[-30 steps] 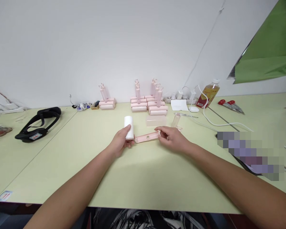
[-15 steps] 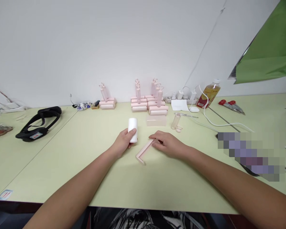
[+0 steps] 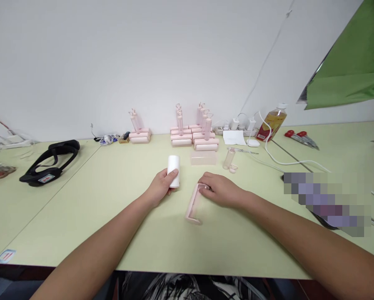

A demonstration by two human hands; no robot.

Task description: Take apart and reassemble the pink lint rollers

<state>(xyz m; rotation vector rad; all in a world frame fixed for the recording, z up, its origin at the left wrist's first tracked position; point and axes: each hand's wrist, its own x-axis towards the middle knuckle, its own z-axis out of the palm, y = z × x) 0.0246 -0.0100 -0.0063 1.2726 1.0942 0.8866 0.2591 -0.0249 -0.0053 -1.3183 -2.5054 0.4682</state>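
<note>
My left hand [image 3: 161, 186] is wrapped round a white lint roller roll [image 3: 173, 166], held upright over the table with the thumb on its front. To its right, my right hand [image 3: 220, 189] grips one end of a pink lint roller frame [image 3: 191, 205]. The frame is bent at both ends and tilts toward me, its other end free. Beyond the hands lie a translucent pink cover [image 3: 203, 158] and a clear pinkish tube [image 3: 228, 159], with a small pink looped cap [image 3: 233, 168] beside the tube.
Several pink lint rollers [image 3: 206, 143] with upright handles stand along the wall. A black head strap [image 3: 49, 162] lies left. On the right are a drink bottle [image 3: 272, 123], white cables [image 3: 287, 163], red-handled pliers [image 3: 302, 138] and a blurred-out device [image 3: 324, 204].
My right hand has turned the pink frame, so its free end has swung right and toward me, showing its inner side. My left hand and the white roll have stayed nearly still.
</note>
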